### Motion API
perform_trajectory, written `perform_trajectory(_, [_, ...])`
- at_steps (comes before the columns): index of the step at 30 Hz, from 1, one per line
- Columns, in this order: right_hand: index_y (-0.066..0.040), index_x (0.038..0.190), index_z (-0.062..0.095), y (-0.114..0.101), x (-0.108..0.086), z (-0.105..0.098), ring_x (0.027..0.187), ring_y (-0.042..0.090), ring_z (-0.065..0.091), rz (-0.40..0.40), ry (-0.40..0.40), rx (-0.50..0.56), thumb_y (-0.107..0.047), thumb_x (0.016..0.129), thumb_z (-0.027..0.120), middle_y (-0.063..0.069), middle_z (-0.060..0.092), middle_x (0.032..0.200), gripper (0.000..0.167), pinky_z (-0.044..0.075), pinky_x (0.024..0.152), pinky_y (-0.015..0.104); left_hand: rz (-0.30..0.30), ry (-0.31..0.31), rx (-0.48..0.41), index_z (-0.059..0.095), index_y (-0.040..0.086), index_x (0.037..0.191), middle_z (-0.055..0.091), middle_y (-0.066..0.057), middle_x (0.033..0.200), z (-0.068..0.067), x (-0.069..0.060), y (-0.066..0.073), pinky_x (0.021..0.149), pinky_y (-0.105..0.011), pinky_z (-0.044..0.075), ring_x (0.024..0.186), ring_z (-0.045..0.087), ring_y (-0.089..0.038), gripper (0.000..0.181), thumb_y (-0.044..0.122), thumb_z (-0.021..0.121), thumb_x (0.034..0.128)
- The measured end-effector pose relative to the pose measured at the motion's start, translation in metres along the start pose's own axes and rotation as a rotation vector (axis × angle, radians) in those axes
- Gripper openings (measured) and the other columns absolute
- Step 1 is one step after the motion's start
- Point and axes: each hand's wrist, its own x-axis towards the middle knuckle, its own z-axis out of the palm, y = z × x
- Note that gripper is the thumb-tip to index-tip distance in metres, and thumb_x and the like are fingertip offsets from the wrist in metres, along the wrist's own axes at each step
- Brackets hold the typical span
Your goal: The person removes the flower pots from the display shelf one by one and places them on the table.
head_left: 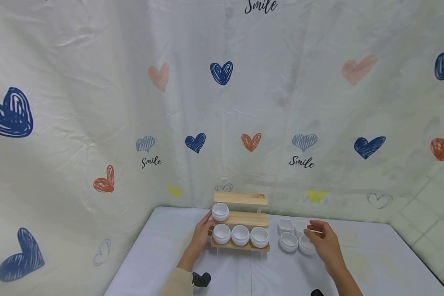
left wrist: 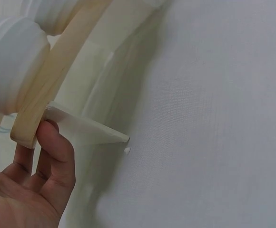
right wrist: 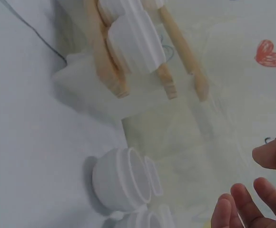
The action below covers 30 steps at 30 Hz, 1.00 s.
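Note:
A three-tier wooden stand [head_left: 240, 218] with pale side supports stands on the table. Three round white bowls [head_left: 240, 235] sit in a row on its lowest board, and another white bowl [head_left: 220, 211] is at the left end of the middle board. My left hand [head_left: 201, 233] grips the stand's left side; in the left wrist view, thumb and fingers pinch the end of a wooden board [left wrist: 31, 121]. Over the loose dishes at the right hovers my right hand [head_left: 327, 246], fingers relaxed and holding nothing. Below it are two round white bowls [head_left: 288, 242], one partly hidden.
Behind the loose bowls lie two small square white dishes [head_left: 285, 226], one partly covered by the right hand. A white cloth covers the table [head_left: 148, 255]. A heart-patterned curtain [head_left: 222, 107] hangs directly behind the table.

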Motion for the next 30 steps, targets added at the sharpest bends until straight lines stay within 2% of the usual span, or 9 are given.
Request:
perform_trajectory(5, [-0.005, 0.143, 0.046, -0.022, -0.004, 0.011, 0.093, -0.009, 0.054, -0.078, -0.070, -0.022, -0.024, 0.100, 0.065, 0.019, 0.057, 0.138, 0.051, 0.052, 0.081, 0.021, -0.006, 0.004, 0.012, 0.041, 0.025, 0.158, 0.064, -0.010, 0.106, 0.000, 0.001, -0.002, 0.076, -0.031, 0.044, 0.091, 0.054, -0.019, 0.061, 0.034, 0.053, 0.0990])
perform_trajectory(10, [-0.007, 0.141, 0.050, -0.038, -0.005, 0.025, 0.101, 0.001, 0.058, -0.152, -0.105, -0.021, -0.025, 0.099, 0.066, 0.017, 0.059, 0.136, 0.048, 0.051, 0.082, 0.020, -0.009, 0.006, 0.020, 0.041, 0.026, 0.158, 0.064, -0.009, 0.106, -0.001, 0.002, -0.003, 0.076, -0.032, 0.044, 0.092, 0.054, -0.019, 0.061, 0.036, 0.054, 0.0987])
perform_trajectory(18, [-0.010, 0.142, 0.051, -0.061, -0.007, 0.049, 0.114, 0.021, 0.059, -0.195, -0.168, 0.029, -0.019, 0.097, 0.068, 0.016, 0.059, 0.139, 0.049, 0.051, 0.085, 0.023, -0.010, 0.004, 0.013, 0.041, 0.025, 0.158, 0.065, -0.011, 0.107, -0.001, 0.002, -0.002, 0.075, -0.032, 0.045, 0.090, 0.055, -0.019, 0.062, 0.035, 0.054, 0.0983])
perform_trajectory(25, [-0.014, 0.145, 0.052, -0.070, -0.004, 0.068, 0.122, 0.026, 0.058, -0.256, -0.220, 0.048, -0.022, 0.096, 0.071, 0.012, 0.060, 0.139, 0.053, 0.048, 0.092, 0.032, -0.002, 0.009, 0.007, 0.041, 0.024, 0.158, 0.065, -0.009, 0.105, 0.000, 0.000, -0.001, 0.075, -0.032, 0.045, 0.090, 0.054, -0.019, 0.061, 0.034, 0.053, 0.0990])
perform_trajectory(30, [-0.018, 0.144, 0.053, -0.077, -0.001, 0.083, 0.126, 0.028, 0.059, -0.267, -0.226, 0.047, -0.024, 0.095, 0.073, 0.010, 0.062, 0.139, 0.054, 0.048, 0.098, 0.035, 0.006, -0.001, 0.008, 0.040, 0.024, 0.158, 0.064, -0.007, 0.103, -0.001, 0.001, -0.002, 0.076, -0.032, 0.045, 0.090, 0.055, -0.019, 0.061, 0.033, 0.053, 0.0996])
